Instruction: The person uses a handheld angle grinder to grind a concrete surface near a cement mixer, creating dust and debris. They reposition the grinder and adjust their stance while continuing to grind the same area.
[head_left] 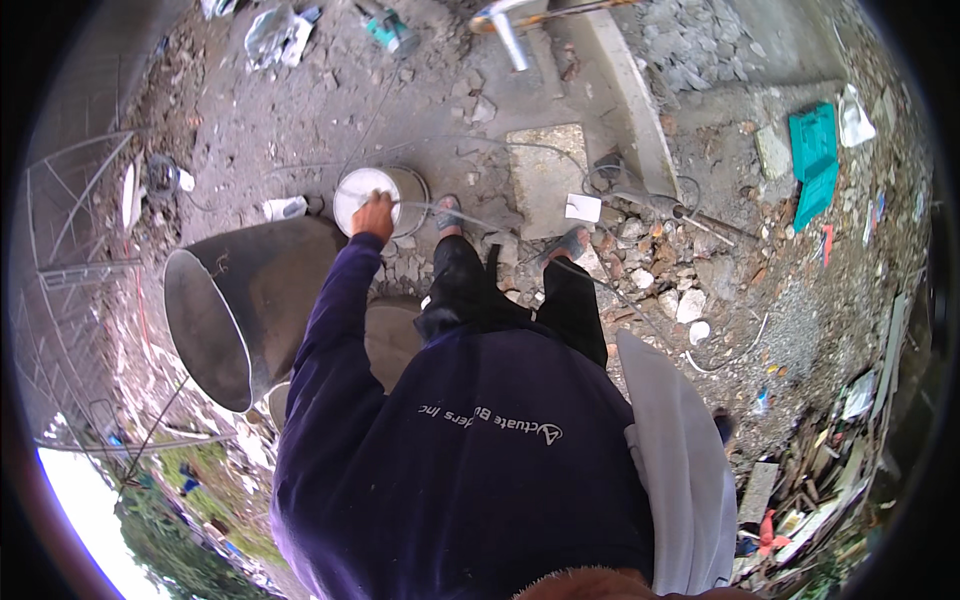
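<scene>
My left hand (373, 216), at the end of a dark purple sleeve, reaches forward to a pale round bucket (408, 188). Its fingers are curled over the near edge of the bucket's whitish round top. Whatever lies inside those fingers is too small and blurred to make out. From beside the hand a thin pale strip, perhaps a hose or cable, runs right past my foot. My right hand does not show; a light grey cloth (675, 460) hangs along my right side.
A large grey drum (270, 290) lies on its side at my left. Rubble (690, 300) covers ground by my right foot, near a flat concrete slab (548, 165). Far off are a green power tool (388, 32) and, rightward, an opened teal case (815, 160). Cables cross the ground.
</scene>
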